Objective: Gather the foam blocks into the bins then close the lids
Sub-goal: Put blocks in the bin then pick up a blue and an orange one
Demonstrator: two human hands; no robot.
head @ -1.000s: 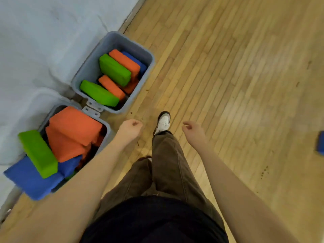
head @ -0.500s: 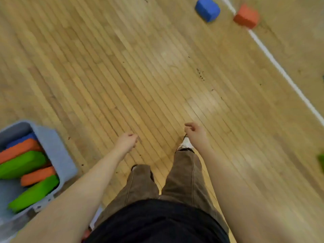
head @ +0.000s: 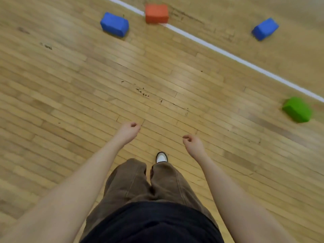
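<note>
Head view, looking down at a wooden gym floor: my left hand (head: 128,131) and right hand (head: 193,143) hang loosely curled, both empty. Four foam blocks lie loose ahead: a blue block (head: 114,26), an orange block (head: 156,13) on the white line (head: 228,54), a second blue block (head: 264,31) beyond it, a green block (head: 297,109) far right. No bins show, so I judge gathering unfinished, lids not yet closed.

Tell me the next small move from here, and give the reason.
Probably step forward and right toward the green block and reach for it with the right hand. Both hands, the left hand too, hold nothing, no bin shows in view, and the green block looks nearer than the two blue blocks and the orange one.
</note>
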